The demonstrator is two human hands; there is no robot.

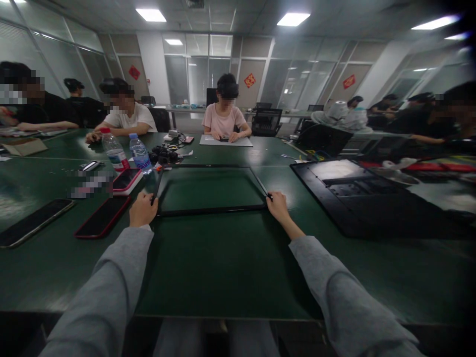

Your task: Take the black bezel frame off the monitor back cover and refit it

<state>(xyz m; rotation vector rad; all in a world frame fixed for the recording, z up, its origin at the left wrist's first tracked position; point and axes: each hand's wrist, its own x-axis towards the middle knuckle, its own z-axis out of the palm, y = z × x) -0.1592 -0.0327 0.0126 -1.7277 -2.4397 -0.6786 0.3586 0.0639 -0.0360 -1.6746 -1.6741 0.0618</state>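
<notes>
A thin black rectangular frame [213, 210], like a screen bezel, is held over the green table [223, 267], which shows through its open middle. My left hand [143, 209] is closed round its left side near the front corner. At the opposite front corner, my right hand [277, 204] grips the right side. The far edge of the frame looks close to the tabletop; whether it touches I cannot tell. To the right lies a large black panel [334, 198], apart from my right hand.
Left of my left hand lie a red-edged phone [103, 216], a pink-edged phone [127, 180] and a black phone [35, 222]. Behind them stand a red-capped bottle [114, 151] and a blue-capped bottle [140, 154]. Black cables [163, 154] lie farther back. A person [226, 116] sits opposite.
</notes>
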